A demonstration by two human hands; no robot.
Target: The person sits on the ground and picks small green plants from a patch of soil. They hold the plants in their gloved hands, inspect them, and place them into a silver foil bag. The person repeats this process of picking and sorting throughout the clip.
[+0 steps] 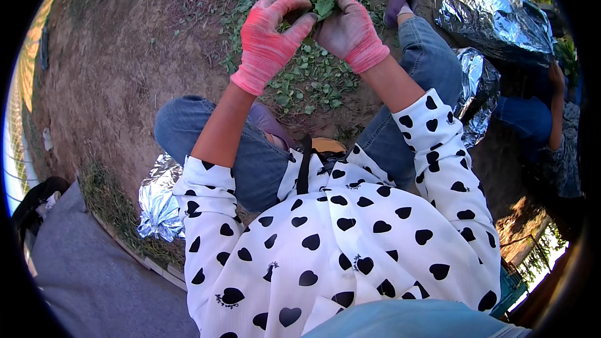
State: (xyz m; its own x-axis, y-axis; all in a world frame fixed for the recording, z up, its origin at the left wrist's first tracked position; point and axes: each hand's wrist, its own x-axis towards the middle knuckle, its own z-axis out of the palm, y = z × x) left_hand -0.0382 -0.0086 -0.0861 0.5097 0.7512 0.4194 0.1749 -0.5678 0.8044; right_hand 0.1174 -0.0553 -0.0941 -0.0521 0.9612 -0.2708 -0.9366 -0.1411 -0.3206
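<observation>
A small bunch of leafy greens (324,4) is held between my two gloved hands, above the ground in front of me. My right hand (350,28), in a pink knit glove with a greyish palm, grips the bunch from the right. On the other side, my left hand (274,33) wears a matching glove. Its thumb and forefinger pinch at the left side of the bunch, with a gap between the two fingers. The stems and some fingertips are hidden. Beneath the hands, loose green leaves (305,75) lie scattered over bare soil.
Crinkled silver foil-like sacks (493,14) stand at the upper right, with another silver bundle (162,197) beside my left leg. A seated person (530,117) is at the right edge. Grey ground sheet (112,263) lies at the lower left. My purple shoe (399,2) rests beyond the leaves.
</observation>
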